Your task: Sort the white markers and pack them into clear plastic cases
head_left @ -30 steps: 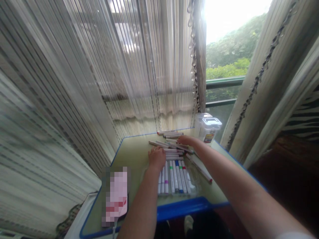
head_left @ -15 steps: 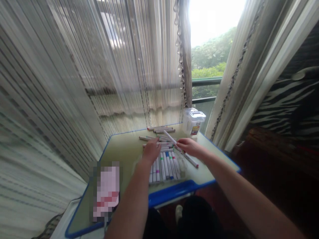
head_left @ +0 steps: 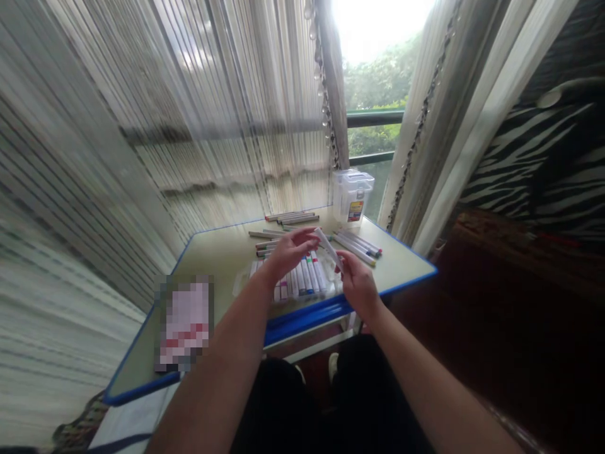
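A white marker (head_left: 329, 248) is lifted above the table, held at both ends. My left hand (head_left: 287, 254) pinches its far end and my right hand (head_left: 358, 287) grips its near end. Under the hands a row of several white markers with coloured bands (head_left: 302, 282) lies in a clear tray near the table's front edge. More loose markers (head_left: 286, 219) lie farther back, and a few markers (head_left: 358, 245) lie to the right of my hands.
The small table (head_left: 222, 252) has a blue rim. A clear plastic container (head_left: 351, 197) with a label stands at its far right corner. A blurred pink-and-white object (head_left: 183, 323) lies at the near left. Striped curtains hang close on the left and right.
My right hand picked a marker off the pile and drew it toward me; my left hand rose from the tray to take its other end. The view swung right and down.
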Action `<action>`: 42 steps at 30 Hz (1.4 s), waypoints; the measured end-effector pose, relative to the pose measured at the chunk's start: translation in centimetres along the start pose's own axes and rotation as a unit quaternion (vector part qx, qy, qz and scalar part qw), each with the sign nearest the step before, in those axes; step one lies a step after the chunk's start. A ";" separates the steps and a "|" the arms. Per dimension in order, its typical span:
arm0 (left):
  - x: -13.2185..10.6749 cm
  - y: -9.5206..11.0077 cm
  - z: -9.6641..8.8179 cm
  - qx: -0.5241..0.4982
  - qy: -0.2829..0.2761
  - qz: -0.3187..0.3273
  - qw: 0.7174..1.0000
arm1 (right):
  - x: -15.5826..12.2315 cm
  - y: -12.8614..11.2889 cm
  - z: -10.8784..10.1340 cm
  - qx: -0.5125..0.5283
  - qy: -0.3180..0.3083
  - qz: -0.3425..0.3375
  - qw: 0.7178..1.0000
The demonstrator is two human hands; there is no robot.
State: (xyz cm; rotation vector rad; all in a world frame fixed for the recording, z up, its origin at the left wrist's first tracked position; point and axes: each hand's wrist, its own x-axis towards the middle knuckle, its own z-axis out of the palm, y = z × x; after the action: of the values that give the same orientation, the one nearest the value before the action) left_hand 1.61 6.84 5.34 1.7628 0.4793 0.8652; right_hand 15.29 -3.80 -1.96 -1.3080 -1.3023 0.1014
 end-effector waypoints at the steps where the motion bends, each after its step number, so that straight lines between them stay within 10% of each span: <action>1: 0.0 0.1 0.1 -0.011 -0.007 -0.003 1.000 | 0.0 0.0 0.1 -0.009 -0.006 -0.014 1.000; 22: 0.6 -0.9 1.5 -0.058 0.059 -0.048 0.995 | -0.1 -0.7 -0.4 -0.046 -0.106 -0.061 0.991; 42: 1.1 -1.9 0.9 -0.061 0.108 -0.048 0.991 | -0.3 -1.0 -0.7 -0.033 -0.065 -0.039 0.997</action>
State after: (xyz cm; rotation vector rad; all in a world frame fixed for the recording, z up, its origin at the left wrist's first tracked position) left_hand 3.18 7.69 3.79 1.5294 0.6331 1.0016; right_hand 15.09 -4.78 -1.20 -1.3221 -1.4772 0.0909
